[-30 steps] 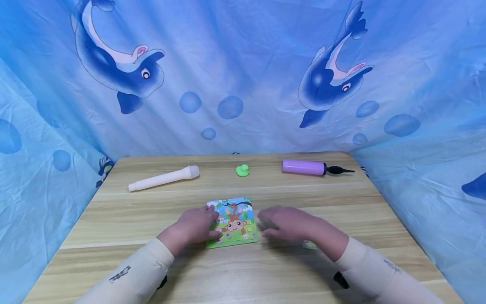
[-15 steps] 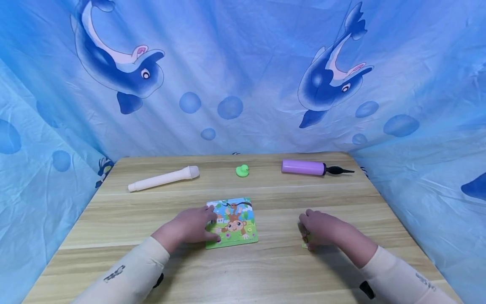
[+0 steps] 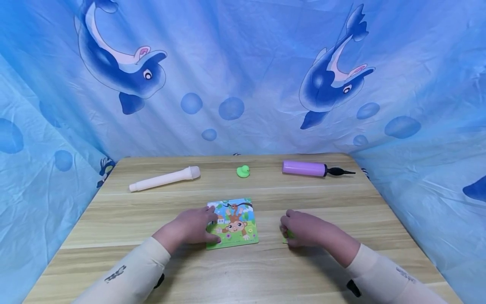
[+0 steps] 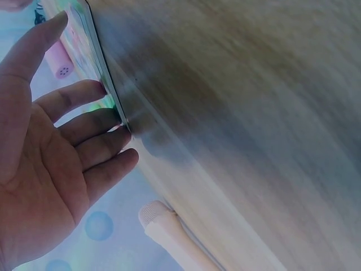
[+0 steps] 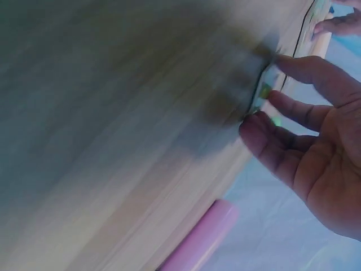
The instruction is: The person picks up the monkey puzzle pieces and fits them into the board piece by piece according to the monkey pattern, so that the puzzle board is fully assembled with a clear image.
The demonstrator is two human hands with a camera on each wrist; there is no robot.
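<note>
In the head view a flat jigsaw puzzle [image 3: 239, 226] with a monkey picture lies on the wooden table. My left hand [image 3: 193, 226] rests at its left side, thumb and fingertips touching the edge and surface, fingers loosely bent. The left wrist view shows the left palm [image 4: 51, 152] beside the puzzle's thin edge. To the right of the puzzle, apart from it, my right hand [image 3: 303, 228] pinches a small green printed puzzle piece [image 3: 289, 234]. In the right wrist view the piece [image 5: 264, 90] sits low at the tabletop between thumb and fingers, mostly covered by them.
Along the back of the table [image 3: 243, 278] lie a white toy microphone [image 3: 163, 179], a small green duck [image 3: 243, 171] and a purple hand pump [image 3: 303, 168] with a black nozzle. A blue curtain [image 3: 243, 76] printed with dolphins hangs behind and at both sides.
The right hand moved from beside the puzzle out to the small piece on the right, took hold of it, and has come back left with it. The left hand barely moved.
</note>
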